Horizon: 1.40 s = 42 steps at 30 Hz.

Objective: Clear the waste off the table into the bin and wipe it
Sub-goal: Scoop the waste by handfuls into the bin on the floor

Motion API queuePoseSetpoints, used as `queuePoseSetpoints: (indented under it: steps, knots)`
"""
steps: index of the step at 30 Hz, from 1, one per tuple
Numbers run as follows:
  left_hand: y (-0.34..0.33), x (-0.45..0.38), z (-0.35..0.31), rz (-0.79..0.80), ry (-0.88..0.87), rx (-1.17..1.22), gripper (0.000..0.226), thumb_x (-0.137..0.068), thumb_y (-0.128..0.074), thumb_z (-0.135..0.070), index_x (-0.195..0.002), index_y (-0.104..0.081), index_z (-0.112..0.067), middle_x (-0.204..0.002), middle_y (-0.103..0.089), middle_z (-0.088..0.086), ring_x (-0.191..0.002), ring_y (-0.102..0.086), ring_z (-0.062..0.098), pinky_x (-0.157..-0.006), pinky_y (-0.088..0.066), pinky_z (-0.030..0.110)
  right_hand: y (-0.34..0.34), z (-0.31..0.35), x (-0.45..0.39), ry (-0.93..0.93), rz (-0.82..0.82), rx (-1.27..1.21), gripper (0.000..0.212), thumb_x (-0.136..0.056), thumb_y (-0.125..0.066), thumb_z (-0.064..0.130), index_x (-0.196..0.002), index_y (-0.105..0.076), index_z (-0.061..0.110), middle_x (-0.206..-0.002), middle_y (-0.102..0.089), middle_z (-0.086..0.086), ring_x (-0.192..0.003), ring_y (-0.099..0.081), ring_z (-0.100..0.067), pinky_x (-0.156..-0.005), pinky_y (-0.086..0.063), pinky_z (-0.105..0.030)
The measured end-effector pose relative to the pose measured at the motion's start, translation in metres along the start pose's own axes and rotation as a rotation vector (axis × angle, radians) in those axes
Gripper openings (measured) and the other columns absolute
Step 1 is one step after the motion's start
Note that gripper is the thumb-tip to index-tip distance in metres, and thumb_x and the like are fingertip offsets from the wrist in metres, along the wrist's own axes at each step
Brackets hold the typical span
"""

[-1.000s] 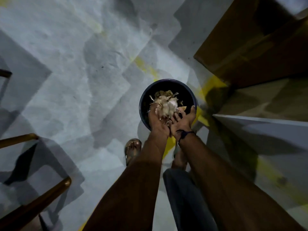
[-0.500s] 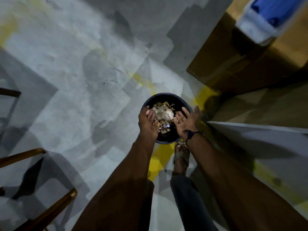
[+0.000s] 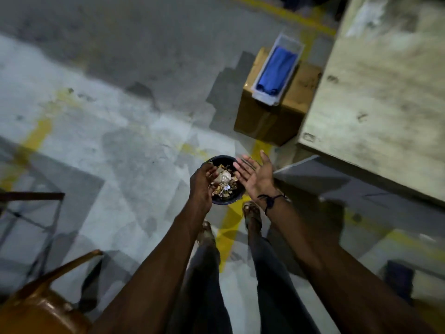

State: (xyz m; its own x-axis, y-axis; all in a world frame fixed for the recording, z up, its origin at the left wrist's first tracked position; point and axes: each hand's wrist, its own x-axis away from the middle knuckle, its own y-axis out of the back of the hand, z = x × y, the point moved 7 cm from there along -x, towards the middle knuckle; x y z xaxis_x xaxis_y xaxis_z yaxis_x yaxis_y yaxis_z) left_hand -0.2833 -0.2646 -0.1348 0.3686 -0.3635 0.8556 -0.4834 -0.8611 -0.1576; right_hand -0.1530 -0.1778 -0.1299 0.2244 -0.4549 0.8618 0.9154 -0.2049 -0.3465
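Since before: both hands have drawn apart over the bin, and the peel heap they cupped a second ago now lies inside it; the view has swung up to take in the worktop.
Left hand [image 3: 201, 186]: over the bin's 9 o'clock rim, fingers loosely curled inward, nothing clearly held; a few scraps may cling, too dim to tell.
Right hand [image 3: 254, 175]: palm up, fingers straight and spread, grip apart, at the bin's 3 o'clock.
Bin [image 3: 225, 201]: small, round, dark plastic, on the concrete floor by the person's feet.
Waste [image 3: 224, 178]: dry, papery, pale and tan scraps, light and flaky, heaped in the bin.
Worktop [image 3: 385, 92]: pale, mottled slab at 1 o'clock from the hands, well apart; the right hand is nearer.
Cloth [image 3: 277, 71]: blue, soft, folded, in a white tray [image 3: 265, 98] on a cardboard box [image 3: 262, 124] at 12 o'clock, long axis running away from the person.
Next, I'd judge: wiping, so a reach forward for that cloth.
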Motion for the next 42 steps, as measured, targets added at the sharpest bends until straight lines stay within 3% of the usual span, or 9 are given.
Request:
queuePoseSetpoints:
  steps: [4,7,9,13,19,23,31,38,42]
  knots:
    - [-0.019,0.088,-0.026,0.080,-0.017,-0.096,0.017,-0.099,-0.062,-0.017,-0.082,-0.067,-0.015,-0.071,-0.070,-0.004,-0.067,-0.065,0.011,-0.053,-0.049,0.019,0.009,0.040,0.096,0.091,0.026,-0.123,0.056,-0.103,-0.043,0.059,-0.121,-0.066,0.012,-0.136,-0.067,-0.010,-0.120,-0.066,-0.024,-0.099,-0.047,-0.034]
    - [-0.040,0.140,-0.031,0.152,-0.021,-0.137,0.017,-0.099,-0.061,-0.020,-0.084,-0.066,-0.016,-0.082,-0.070,-0.003,-0.077,-0.065,0.012,-0.066,-0.049,0.025,0.026,0.066,0.156,0.164,0.055,-0.225,0.064,-0.103,-0.042,0.059,-0.138,-0.060,0.009,-0.139,-0.066,-0.011,-0.124,-0.064,-0.024,-0.095,-0.049,-0.033]
    - [-0.062,0.175,-0.029,0.212,-0.020,-0.168,0.018,-0.100,-0.061,-0.020,-0.083,-0.065,-0.017,-0.085,-0.068,-0.002,-0.076,-0.063,0.011,-0.067,-0.047,0.025,0.041,0.083,0.192,0.219,0.072,-0.282,0.065,-0.102,-0.041,0.059,-0.141,-0.058,0.009,-0.141,-0.065,-0.010,-0.127,-0.062,-0.023,-0.095,-0.048,-0.032]
    - [-0.117,0.230,-0.014,0.318,-0.024,-0.212,0.016,-0.100,-0.060,-0.022,-0.086,-0.066,-0.018,-0.087,-0.067,-0.004,-0.077,-0.062,0.011,-0.067,-0.045,0.025,0.085,0.111,0.242,0.314,0.066,-0.378,0.064,-0.101,-0.044,0.058,-0.140,-0.060,0.009,-0.140,-0.066,-0.009,-0.128,-0.062,-0.022,-0.098,-0.047,-0.032]
    - [-0.216,0.298,0.029,0.492,-0.080,-0.262,0.016,-0.098,-0.059,-0.018,-0.083,-0.065,-0.019,-0.077,-0.067,-0.006,-0.065,-0.061,0.008,-0.058,-0.043,0.023,0.159,0.163,0.291,0.433,0.062,-0.464,0.053,-0.101,-0.044,0.055,-0.125,-0.067,0.013,-0.127,-0.073,-0.007,-0.114,-0.069,-0.020,-0.083,-0.049,-0.030]
    - [-0.277,0.334,0.072,0.554,-0.081,-0.260,0.011,-0.094,-0.061,-0.019,-0.083,-0.064,-0.021,-0.078,-0.067,-0.006,-0.068,-0.060,0.008,-0.061,-0.042,0.024,0.216,0.203,0.325,0.502,0.036,-0.487,0.049,-0.102,-0.044,0.052,-0.116,-0.069,0.012,-0.118,-0.075,-0.007,-0.102,-0.072,-0.019,-0.075,-0.049,-0.028]
    - [-0.378,0.388,0.152,0.650,-0.156,-0.332,0.007,-0.095,-0.061,-0.020,-0.088,-0.061,-0.021,-0.082,-0.065,-0.006,-0.075,-0.060,0.010,-0.064,-0.042,0.026,0.346,0.274,0.363,0.598,-0.074,-0.448,0.042,-0.102,-0.047,0.048,-0.108,-0.070,0.014,-0.108,-0.077,-0.004,-0.096,-0.072,-0.019,-0.074,-0.047,-0.029]
    - [-0.443,0.383,0.193,0.603,-0.186,-0.397,0.010,-0.099,-0.060,-0.016,-0.090,-0.060,-0.018,-0.089,-0.065,-0.001,-0.077,-0.061,0.014,-0.065,-0.043,0.027,0.433,0.329,0.352,0.587,-0.168,-0.335,0.031,-0.102,-0.049,0.043,-0.105,-0.070,0.019,-0.113,-0.076,-0.001,-0.102,-0.069,-0.017,-0.075,-0.047,-0.029]
    - [-0.495,0.363,0.209,0.583,-0.225,-0.426,0.007,-0.098,-0.059,-0.014,-0.092,-0.062,-0.014,-0.091,-0.066,0.001,-0.079,-0.063,0.016,-0.065,-0.044,0.028,0.461,0.376,0.332,0.621,-0.213,-0.194,0.031,-0.104,-0.049,0.042,-0.117,-0.066,0.019,-0.124,-0.071,-0.003,-0.105,-0.067,-0.017,-0.081,-0.047,-0.030]
